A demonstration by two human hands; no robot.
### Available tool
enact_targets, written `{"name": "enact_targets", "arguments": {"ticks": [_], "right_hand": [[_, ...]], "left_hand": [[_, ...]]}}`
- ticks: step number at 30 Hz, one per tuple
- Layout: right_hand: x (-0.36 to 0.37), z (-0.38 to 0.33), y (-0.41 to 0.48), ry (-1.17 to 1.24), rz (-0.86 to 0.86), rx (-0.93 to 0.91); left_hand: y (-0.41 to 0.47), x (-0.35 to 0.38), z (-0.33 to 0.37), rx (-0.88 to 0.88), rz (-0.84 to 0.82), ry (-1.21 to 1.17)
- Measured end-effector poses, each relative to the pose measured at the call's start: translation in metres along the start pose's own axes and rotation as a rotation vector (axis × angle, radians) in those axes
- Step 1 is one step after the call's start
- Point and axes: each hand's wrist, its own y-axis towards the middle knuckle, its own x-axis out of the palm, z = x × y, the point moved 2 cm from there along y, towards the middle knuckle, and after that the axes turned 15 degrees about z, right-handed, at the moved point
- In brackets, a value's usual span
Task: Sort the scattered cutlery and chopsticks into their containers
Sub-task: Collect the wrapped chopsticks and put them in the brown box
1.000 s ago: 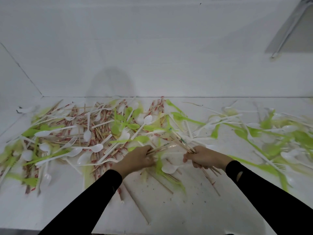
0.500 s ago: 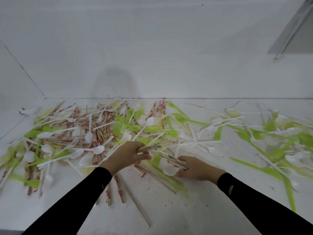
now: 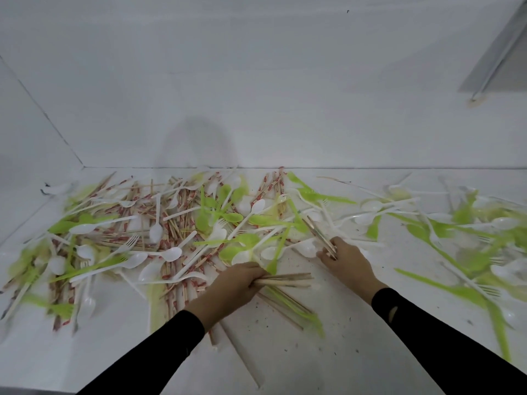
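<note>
Hands are gripping two bundles; left hand is clutching roughly four bare chopsticks pointing to 3 o'clock; right hand is pinching about three more chopsticks pointing to 11 o'clock; green and white cutlery, too blurred for counting, is lying scattered beyond, from 9 to 3 o'clock.

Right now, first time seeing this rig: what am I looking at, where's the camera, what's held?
No robot: a person's two bare hands, filmed by one wide-angle camera worn on the head, looking forward and down. The white surface is strewn with white spoons, green cutlery and paper-wrapped chopsticks. The left hand grips a bundle of bare chopsticks pointing right. The right hand pinches a few more chopsticks, angled away into the pile. No container is in view.
</note>
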Motion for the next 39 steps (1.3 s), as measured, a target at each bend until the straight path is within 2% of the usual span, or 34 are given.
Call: {"name": "enact_targets", "arguments": {"ticks": [2,8,10,13,16,19,26,33,35,39], "right_hand": [[-0.001,0.001,-0.007,-0.055,0.004,0.005],[-0.005,0.007,-0.016,-0.223,-0.077,-0.076],[-0.011,0.006,-0.015,-0.236,-0.056,-0.076],[-0.028,0.004,-0.011,-0.134,-0.003,0.003],[-0.049,-0.004,-0.002,-0.056,0.018,-0.001],[-0.067,-0.019,0.006,0.195,0.030,-0.026],[-0.081,-0.062,0.016,0.490,0.008,-0.071],[-0.037,-0.077,0.004,0.366,-0.145,-0.191],[-0.033,-0.076,0.004,0.387,-0.101,-0.184],[-0.040,-0.080,0.011,0.414,0.051,-0.239]], "left_hand": [[0.007,0.007,0.009,0.042,0.023,0.031],[0.020,0.023,0.021,0.251,-0.104,0.156],[0.023,0.023,0.022,0.340,-0.094,0.183],[0.027,0.024,0.021,0.457,-0.143,0.230],[0.030,0.024,0.015,0.520,-0.202,0.195],[0.030,0.024,0.010,0.554,-0.219,0.215],[0.018,0.029,0.009,0.514,-0.130,0.210],[0.012,0.034,0.012,0.543,0.057,0.184],[0.015,0.022,0.015,0.474,0.155,0.162],[0.017,-0.036,0.032,0.222,0.293,-0.155]]}}
